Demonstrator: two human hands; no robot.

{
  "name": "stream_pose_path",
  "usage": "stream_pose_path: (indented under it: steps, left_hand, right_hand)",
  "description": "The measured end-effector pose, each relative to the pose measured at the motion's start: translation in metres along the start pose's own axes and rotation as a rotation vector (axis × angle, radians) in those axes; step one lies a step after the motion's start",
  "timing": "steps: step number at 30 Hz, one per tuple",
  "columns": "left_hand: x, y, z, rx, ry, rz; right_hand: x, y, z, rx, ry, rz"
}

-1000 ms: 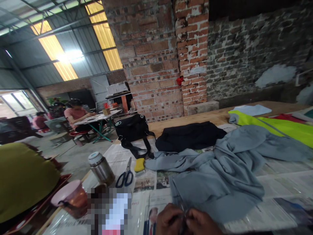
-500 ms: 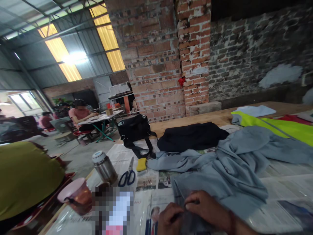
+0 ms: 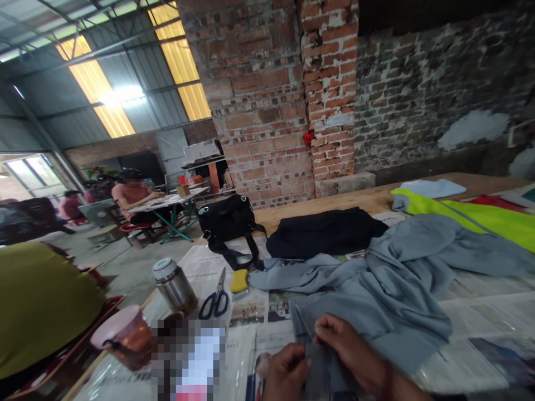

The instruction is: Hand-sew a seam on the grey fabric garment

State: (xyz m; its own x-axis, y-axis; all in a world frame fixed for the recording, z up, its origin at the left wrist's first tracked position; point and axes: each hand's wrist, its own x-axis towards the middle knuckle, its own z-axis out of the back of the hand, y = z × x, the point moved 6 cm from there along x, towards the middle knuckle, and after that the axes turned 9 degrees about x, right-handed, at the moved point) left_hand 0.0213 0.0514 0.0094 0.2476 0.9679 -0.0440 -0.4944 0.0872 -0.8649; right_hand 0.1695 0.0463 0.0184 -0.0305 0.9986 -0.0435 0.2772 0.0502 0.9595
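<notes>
A large grey garment (image 3: 384, 289) lies rumpled across the newspaper-covered table (image 3: 480, 312). At the bottom edge of the view my left hand (image 3: 286, 373) pinches the near edge of the grey cloth. My right hand (image 3: 353, 351) rests on the same edge just to the right, fingers curled over the fabric. Both hands are close together and partly cut off by the frame.
Blue-handled scissors (image 3: 214, 301), a yellow block (image 3: 239, 280), a steel flask (image 3: 174, 287) and a pink cup (image 3: 123, 337) lie to the left. A black bag (image 3: 228, 220), black cloth (image 3: 324, 231) and neon-yellow fabric (image 3: 480, 214) sit farther back. People sit at a distant table (image 3: 167, 201).
My hands have come up into view from the bottom edge. The right hand has moved onto the grey cloth's edge beside the left.
</notes>
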Motion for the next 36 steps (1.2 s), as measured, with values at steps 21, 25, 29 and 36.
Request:
stream_pose_path:
  steps: [21,25,29,36]
  left_hand:
    - [0.006,0.013,-0.003,-0.188,0.033,0.068]
    - [0.006,0.014,-0.004,-0.237,0.049,0.054]
    - [0.007,0.016,-0.006,-0.293,0.056,0.043]
    - [0.009,0.02,-0.006,-0.258,0.057,0.052]
  right_hand:
    - [0.038,0.03,0.035,0.55,-0.05,-0.068]
    - [0.047,0.044,0.058,0.602,-0.111,-0.04]
    - [0.05,0.057,0.081,0.611,-0.177,0.004]
    - [0.05,0.063,0.112,0.612,-0.265,0.079]
